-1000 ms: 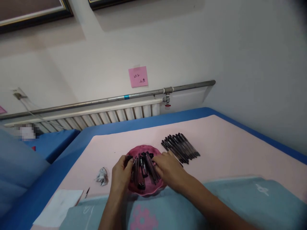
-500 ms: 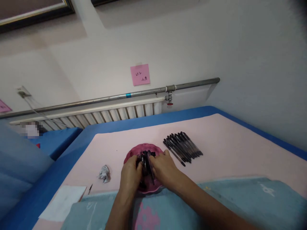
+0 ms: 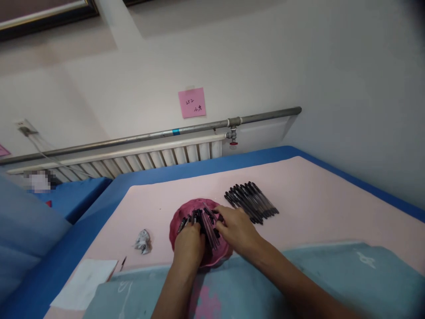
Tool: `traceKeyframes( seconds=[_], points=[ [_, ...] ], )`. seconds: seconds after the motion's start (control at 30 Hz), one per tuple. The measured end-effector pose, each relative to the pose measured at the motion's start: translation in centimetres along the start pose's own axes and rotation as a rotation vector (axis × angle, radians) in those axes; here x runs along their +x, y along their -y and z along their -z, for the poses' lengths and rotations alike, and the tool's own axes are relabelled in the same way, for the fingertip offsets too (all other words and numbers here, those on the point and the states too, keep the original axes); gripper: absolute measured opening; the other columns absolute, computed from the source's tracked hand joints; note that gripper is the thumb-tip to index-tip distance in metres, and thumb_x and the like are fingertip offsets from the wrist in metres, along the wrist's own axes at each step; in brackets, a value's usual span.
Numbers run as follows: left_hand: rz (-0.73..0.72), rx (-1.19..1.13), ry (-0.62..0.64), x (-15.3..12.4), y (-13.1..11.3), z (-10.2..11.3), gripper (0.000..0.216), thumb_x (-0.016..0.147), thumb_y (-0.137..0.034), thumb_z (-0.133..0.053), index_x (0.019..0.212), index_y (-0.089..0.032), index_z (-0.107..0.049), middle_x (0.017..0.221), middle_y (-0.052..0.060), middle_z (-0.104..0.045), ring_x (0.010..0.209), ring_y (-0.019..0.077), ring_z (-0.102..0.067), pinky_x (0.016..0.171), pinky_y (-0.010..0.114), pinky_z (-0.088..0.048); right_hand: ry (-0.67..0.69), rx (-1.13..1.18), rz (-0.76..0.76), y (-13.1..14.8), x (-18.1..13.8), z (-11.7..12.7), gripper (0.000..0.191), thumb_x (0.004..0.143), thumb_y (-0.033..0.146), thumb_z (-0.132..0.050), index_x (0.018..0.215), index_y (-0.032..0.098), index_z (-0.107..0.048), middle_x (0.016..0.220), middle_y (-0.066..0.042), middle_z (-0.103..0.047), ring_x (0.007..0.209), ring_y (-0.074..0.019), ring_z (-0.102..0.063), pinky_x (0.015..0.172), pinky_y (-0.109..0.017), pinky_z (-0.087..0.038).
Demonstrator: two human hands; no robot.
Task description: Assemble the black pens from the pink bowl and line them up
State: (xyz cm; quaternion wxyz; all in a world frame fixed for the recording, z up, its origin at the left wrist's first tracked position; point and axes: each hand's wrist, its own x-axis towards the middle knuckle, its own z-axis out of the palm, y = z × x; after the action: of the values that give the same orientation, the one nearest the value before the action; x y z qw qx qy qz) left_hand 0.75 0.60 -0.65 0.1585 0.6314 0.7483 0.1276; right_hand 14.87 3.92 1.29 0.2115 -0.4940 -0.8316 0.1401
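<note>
A pink bowl with a wavy rim (image 3: pixel 175 214) holds several black pens and clear-barrelled pens (image 3: pixel 210 230). My left hand (image 3: pixel 189 243) reaches into its left half, the fingers closed around some of the pens, with their ends sticking up past the knuckles. At the right side of the bowl, my right hand (image 3: pixel 238 228) pinches a pen (image 3: pixel 210 210) that slants up to the left. My right fingertips are partly hidden behind the hand. Beyond the right hand, several black-capped pens (image 3: pixel 252 201) lie side by side in a slanted row on the pink sheet.
The pink sheet (image 3: pixel 308 204) covers a blue-edged surface. Left of the bowl lie a crumpled wrapper (image 3: pixel 143 241), a thin dark stick-like item (image 3: pixel 123 263) and white paper (image 3: pixel 88 283). Teal cloth (image 3: pixel 318 270) runs along the near edge. A radiator (image 3: pixel 159 158) and pipe stand behind.
My left hand has shifted right and deeper over the pens. My right hand has moved right, toward the bowl's rim, and the pens in the bowl have spread apart. The view has shifted slightly.
</note>
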Motion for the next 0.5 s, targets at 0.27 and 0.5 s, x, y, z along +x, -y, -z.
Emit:
traceKeyframes(
  seconds=[0.27, 0.5],
  points=[
    [0.055, -0.049, -0.073, 0.4, 0.0, -0.7, 0.022, 0.065, -0.024, -0.054, 0.079, -0.014, -0.067, 0.088, 0.019, -0.066, 0.085, 0.0295, -0.06, 0.078, 0.038, -0.041, -0.042, 0.071, -0.052, -0.4, -0.3, 0.9, 0.019, 0.072, 0.015, -0.044, 0.084, 0.018, -0.058, 0.077, -0.002, -0.065, 0.069, -0.0142, -0.055, 0.064, -0.024, -0.029],
    [0.095, -0.065, -0.102, 0.3, -1.4, -0.5, 0.021, 0.066, -0.019, -0.05, 0.073, -0.012, -0.068, 0.079, 0.022, -0.067, 0.081, 0.0321, -0.061, 0.075, 0.041, -0.042, -0.061, 0.121, -0.023, -0.4, -0.4, 0.8, 0.021, 0.072, 0.014, -0.044, 0.087, 0.018, -0.059, 0.079, -0.002, -0.065, 0.072, -0.014, -0.055, 0.065, -0.024, -0.03]
  ],
)
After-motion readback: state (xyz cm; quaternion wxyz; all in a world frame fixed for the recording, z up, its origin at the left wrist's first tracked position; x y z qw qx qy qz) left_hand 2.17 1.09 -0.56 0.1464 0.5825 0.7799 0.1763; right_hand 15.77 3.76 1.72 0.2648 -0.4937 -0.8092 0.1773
